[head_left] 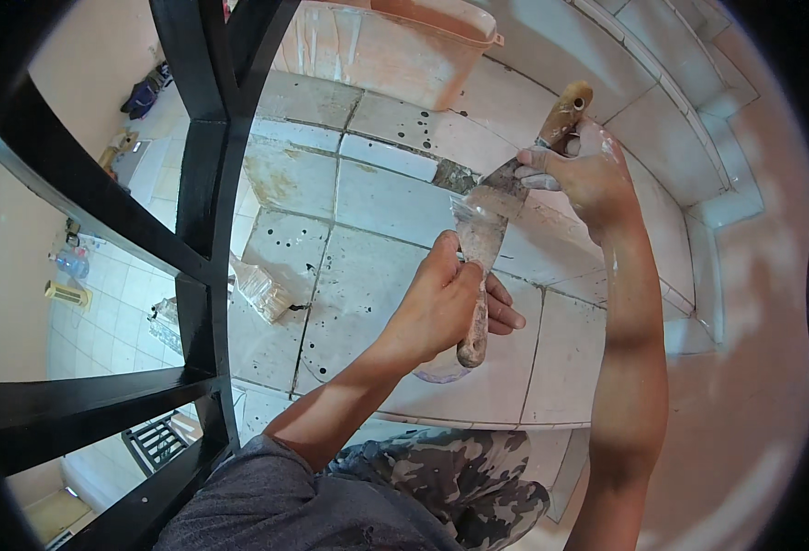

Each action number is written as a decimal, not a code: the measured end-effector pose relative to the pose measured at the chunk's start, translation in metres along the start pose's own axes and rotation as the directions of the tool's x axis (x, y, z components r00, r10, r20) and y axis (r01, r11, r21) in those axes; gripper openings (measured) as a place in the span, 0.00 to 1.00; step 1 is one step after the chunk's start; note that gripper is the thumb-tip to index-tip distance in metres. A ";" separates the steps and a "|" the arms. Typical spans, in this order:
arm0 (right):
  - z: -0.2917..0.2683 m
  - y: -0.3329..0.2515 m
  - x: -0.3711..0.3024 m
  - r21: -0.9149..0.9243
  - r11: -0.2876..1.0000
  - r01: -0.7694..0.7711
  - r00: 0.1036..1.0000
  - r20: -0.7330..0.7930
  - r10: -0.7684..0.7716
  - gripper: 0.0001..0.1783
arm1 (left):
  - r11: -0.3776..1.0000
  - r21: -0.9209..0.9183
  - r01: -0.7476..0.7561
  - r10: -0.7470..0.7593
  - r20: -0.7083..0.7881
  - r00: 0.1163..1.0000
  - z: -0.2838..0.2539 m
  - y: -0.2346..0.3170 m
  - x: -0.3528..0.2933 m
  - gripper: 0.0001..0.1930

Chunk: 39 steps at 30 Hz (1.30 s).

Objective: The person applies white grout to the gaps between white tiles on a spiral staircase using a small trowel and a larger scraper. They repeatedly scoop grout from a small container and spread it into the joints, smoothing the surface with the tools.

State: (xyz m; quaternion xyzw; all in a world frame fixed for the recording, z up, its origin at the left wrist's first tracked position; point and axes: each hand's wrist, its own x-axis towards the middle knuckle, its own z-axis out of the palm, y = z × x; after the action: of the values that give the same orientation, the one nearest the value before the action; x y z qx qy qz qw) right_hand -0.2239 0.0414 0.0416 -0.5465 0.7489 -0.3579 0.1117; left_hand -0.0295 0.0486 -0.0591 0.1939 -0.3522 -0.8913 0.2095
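Note:
My left hand (437, 298) is closed around the handle of a putty knife (471, 351), whose wide, smeared blade points away from me. A second putty knife (565, 112) is in my right hand (595, 174), its wooden handle pointing up and to the right and its dark blade slanting down to the left. The two blades overlap in front of me, above the tiled steps. Whitish paste coats parts of both blades and the fingers of my right hand.
A pinkish, paste-streaked tub (377, 55) stands on the step at the back. Black metal railing (204, 184) runs along the left, beside a drop to a lower tiled floor. A whitish, crumpled-looking bundle (262, 289) lies by the railing. The wall (763, 303) rises at right.

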 end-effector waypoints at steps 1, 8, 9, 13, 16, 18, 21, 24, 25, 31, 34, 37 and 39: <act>0.002 0.004 0.001 -0.106 0.993 0.059 0.998 -0.014 -0.061 0.16 | 1.000 0.000 -0.002 0.002 0.000 1.000 0.001 0.001 -0.001 0.13; 0.020 -0.016 0.003 0.168 0.986 -0.010 0.994 -0.109 0.029 0.16 | 0.999 0.033 -0.013 0.013 -0.016 1.000 0.002 0.002 -0.002 0.12; 0.020 -0.018 0.003 0.162 0.986 -0.038 0.993 -0.102 0.055 0.16 | 0.999 0.031 -0.009 0.009 -0.013 1.000 0.002 0.002 -0.002 0.12; 0.019 -0.011 0.012 0.049 0.996 -0.068 0.992 -0.101 0.073 0.18 | 0.999 0.027 -0.033 0.033 -0.018 0.999 -0.001 -0.002 -0.002 0.11; 0.021 0.005 0.020 0.011 0.997 -0.074 0.990 -0.116 0.075 0.19 | 0.998 0.033 -0.053 0.054 -0.018 0.998 0.000 -0.007 0.000 0.11; 0.020 0.009 0.025 -0.124 0.989 -0.081 0.987 -0.151 0.061 0.21 | 0.997 0.037 -0.061 0.061 -0.015 0.998 0.003 -0.008 0.003 0.11; 0.030 0.016 0.037 -0.003 0.991 -0.133 0.982 -0.137 0.132 0.22 | 0.996 0.051 -0.068 0.071 -0.044 0.997 0.002 -0.006 -0.001 0.11; 0.028 0.025 0.038 0.086 0.980 -0.181 0.967 -0.164 0.193 0.20 | 0.996 0.050 -0.077 0.079 -0.046 0.996 0.007 -0.007 0.001 0.11; 0.029 0.020 0.037 0.130 0.975 -0.182 0.965 -0.167 0.203 0.20 | 0.996 0.049 -0.081 0.084 -0.049 0.995 0.004 -0.008 0.002 0.11; 0.016 0.004 0.009 0.312 0.939 -0.141 0.964 -0.172 0.202 0.21 | 0.996 0.032 -0.086 0.087 -0.058 0.994 0.001 -0.010 0.003 0.12; 0.006 0.008 0.004 0.159 0.980 -0.115 0.968 -0.202 0.146 0.22 | 0.997 0.033 -0.069 0.071 -0.071 0.995 0.004 -0.008 0.001 0.12; 0.003 0.005 -0.001 0.103 0.987 -0.125 0.970 -0.197 0.143 0.23 | 0.998 0.023 -0.061 0.063 -0.084 0.995 0.004 -0.009 0.000 0.12; 0.013 0.005 -0.004 0.116 0.992 -0.057 0.973 -0.215 0.082 0.22 | 0.998 0.013 -0.063 0.063 -0.075 0.995 0.004 -0.008 0.000 0.12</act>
State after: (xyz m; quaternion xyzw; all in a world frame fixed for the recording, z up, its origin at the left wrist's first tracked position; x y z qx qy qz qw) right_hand -0.2189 0.0402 0.0277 -0.4700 0.7546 -0.4525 0.0705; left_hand -0.0329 0.0563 -0.0620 0.2174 -0.3546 -0.8744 0.2497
